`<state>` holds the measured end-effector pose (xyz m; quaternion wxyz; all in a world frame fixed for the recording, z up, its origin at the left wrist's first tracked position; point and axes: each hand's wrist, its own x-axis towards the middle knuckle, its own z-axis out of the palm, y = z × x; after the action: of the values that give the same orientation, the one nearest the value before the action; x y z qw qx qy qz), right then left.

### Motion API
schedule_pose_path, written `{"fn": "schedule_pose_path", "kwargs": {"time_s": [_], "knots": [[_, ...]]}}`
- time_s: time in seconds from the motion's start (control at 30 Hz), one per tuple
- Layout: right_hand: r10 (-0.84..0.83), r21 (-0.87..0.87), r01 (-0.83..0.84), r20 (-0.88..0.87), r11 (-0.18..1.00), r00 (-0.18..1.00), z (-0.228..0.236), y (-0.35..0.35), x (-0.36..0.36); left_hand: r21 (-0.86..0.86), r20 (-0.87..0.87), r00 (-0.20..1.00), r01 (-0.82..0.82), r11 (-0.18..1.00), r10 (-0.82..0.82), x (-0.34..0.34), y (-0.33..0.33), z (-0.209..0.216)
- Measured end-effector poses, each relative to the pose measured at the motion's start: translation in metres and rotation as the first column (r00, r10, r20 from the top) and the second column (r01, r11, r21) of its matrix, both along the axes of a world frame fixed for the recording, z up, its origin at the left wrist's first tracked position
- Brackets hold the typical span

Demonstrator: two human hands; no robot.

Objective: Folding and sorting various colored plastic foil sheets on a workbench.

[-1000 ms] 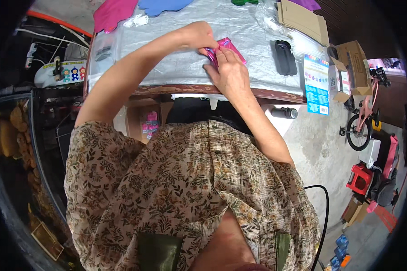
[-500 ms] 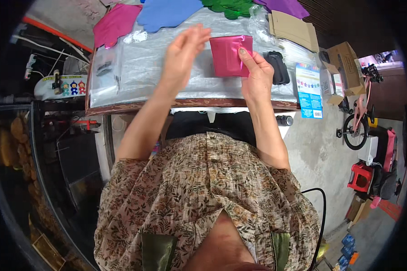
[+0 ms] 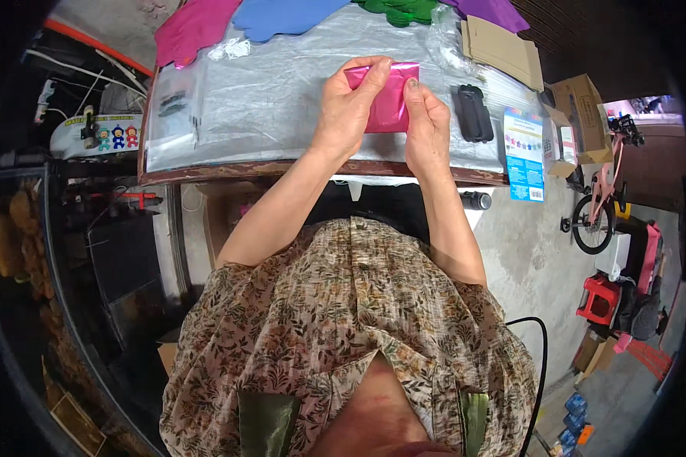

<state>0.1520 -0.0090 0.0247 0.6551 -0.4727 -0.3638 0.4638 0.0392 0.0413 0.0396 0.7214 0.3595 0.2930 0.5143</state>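
Observation:
Between my two hands is a shiny pink foil piece (image 3: 389, 107), flat and roughly rectangular, held above the table. My left hand (image 3: 348, 107) grips its left edge, thumb on top near the upper corner. On the opposite edge my right hand (image 3: 428, 129) pinches it, thumb also on top. The fingers beneath the foil are hidden. A black case-like object (image 3: 474, 114) lies on the table just right of my right hand. The silvery covered table top (image 3: 267, 107) spreads beneath both hands.
Pink sheets (image 3: 190, 34), blue sheets (image 3: 286, 17), green pieces (image 3: 400, 11) and purple sheets (image 3: 495, 12) line the far edge. White string (image 3: 229, 49) lies near the pink ones. Brown cardboard pieces (image 3: 503, 53) sit far right, and a blue-and-white printed card (image 3: 524, 152) overhangs the right edge.
My left hand has come right and down onto the pink foil and taken hold of its left edge. My right hand keeps its grip, and the foil has shifted slightly left.

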Motion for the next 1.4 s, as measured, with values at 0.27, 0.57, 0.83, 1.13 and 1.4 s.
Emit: {"fn": "schedule_pose_path", "kwargs": {"time_s": [0.27,0.57,0.83,1.13,1.4], "knots": [[0.078,-0.043,-0.071,0.188,0.997,0.979,-0.011,0.004,0.011,0.019,-0.039,0.993,-0.111,0.994,0.111,0.002,-0.003,-0.006],[-0.190,0.104,0.159,0.566,0.982,0.802,0.024,0.008,0.011,0.052,-0.156,0.981,-0.113,0.992,0.119,-0.004,0.000,-0.010],[-0.211,0.106,0.187,0.300,0.977,0.930,0.012,0.009,0.005,0.141,-0.260,0.956,-0.101,0.985,0.136,-0.002,-0.002,-0.008],[-0.303,0.102,0.299,0.029,0.949,0.952,0.000,0.010,-0.002,0.216,-0.154,0.962,-0.192,0.957,0.227,-0.005,0.000,-0.017],[-0.257,0.066,0.272,-0.173,0.960,0.951,0.004,0.006,-0.001,0.194,-0.133,0.949,-0.257,0.947,0.285,0.000,0.000,-0.021]]}}
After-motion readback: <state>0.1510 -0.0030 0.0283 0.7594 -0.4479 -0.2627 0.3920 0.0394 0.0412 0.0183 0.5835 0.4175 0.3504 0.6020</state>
